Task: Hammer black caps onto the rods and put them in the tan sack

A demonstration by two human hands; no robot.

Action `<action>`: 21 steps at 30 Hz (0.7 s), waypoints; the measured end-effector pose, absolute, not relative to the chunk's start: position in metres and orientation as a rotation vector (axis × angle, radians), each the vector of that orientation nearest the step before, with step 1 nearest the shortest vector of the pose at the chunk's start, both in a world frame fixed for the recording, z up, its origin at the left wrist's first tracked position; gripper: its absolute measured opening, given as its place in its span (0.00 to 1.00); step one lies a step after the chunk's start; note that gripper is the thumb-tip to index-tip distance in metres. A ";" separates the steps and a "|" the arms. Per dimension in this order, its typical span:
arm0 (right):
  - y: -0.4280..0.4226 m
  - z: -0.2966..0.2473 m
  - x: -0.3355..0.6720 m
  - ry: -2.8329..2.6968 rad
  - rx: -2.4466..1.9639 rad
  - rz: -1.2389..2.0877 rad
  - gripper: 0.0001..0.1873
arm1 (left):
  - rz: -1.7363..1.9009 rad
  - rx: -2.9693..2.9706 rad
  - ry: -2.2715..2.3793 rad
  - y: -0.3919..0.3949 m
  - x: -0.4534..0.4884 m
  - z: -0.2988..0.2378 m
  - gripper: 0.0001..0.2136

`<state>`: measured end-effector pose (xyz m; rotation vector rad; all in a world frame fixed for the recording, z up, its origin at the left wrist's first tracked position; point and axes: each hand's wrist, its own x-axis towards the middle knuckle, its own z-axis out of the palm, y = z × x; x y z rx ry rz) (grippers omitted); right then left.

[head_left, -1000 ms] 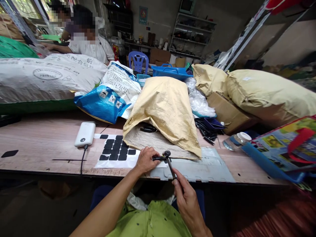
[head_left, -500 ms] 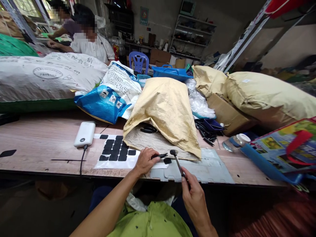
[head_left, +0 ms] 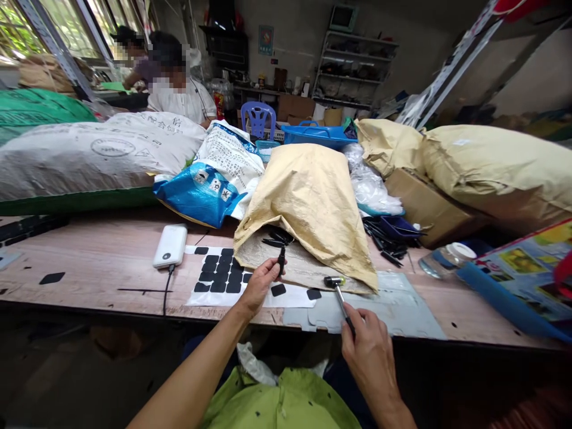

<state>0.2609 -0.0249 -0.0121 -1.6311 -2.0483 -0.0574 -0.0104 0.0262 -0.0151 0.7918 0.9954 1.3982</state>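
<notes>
Between the fingertips of my left hand (head_left: 260, 286) is a small black pen-like piece (head_left: 281, 260), held upright in front of the open mouth of a tan sack (head_left: 308, 190). More black pieces (head_left: 277, 237) lie just inside that mouth. My right hand (head_left: 369, 345) is closed round the handle of a small mallet (head_left: 342, 301). The mallet's head, dark at one end and yellowish at the other, is over the sack's lower edge. Below it lies a grey flat board (head_left: 402, 307). A white sheet with black rounded squares (head_left: 218, 274) is left of my left hand.
A white power bank (head_left: 170, 245) with a cable lies on the left. Blue-and-white (head_left: 210, 179) and white sacks (head_left: 89, 155) stand behind it. To the right are a pile of black pieces (head_left: 384, 241), a jar (head_left: 447, 260) and a colourful bag (head_left: 522, 268). Two people sit at the back left.
My left hand has turned the black piece from lying sideways to upright and moved it toward the sack's mouth. The mallet has shifted away from it. The view has swung slightly left.
</notes>
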 end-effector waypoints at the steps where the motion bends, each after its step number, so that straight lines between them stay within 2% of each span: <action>1: -0.023 -0.008 0.254 -2.035 -1.568 0.033 0.18 | 1.399 0.728 0.943 0.022 -0.009 -0.010 0.22; 5: -0.022 0.009 0.220 -2.002 -1.350 0.545 0.17 | 1.329 0.496 0.800 -0.001 0.005 0.002 0.21; 7: -0.025 0.018 0.203 -1.995 -1.332 0.670 0.15 | 1.289 0.418 0.790 -0.012 0.013 0.004 0.20; 11: -0.032 0.033 0.186 -2.055 -1.327 0.659 0.11 | 1.244 0.328 0.734 -0.025 0.026 0.001 0.18; 17: -0.035 0.031 0.191 -2.168 -1.246 0.513 0.10 | 1.184 0.240 0.630 -0.039 0.039 -0.003 0.12; 21: -0.038 0.026 0.199 -2.176 -1.147 0.611 0.10 | 1.148 0.249 0.646 -0.048 0.039 -0.004 0.12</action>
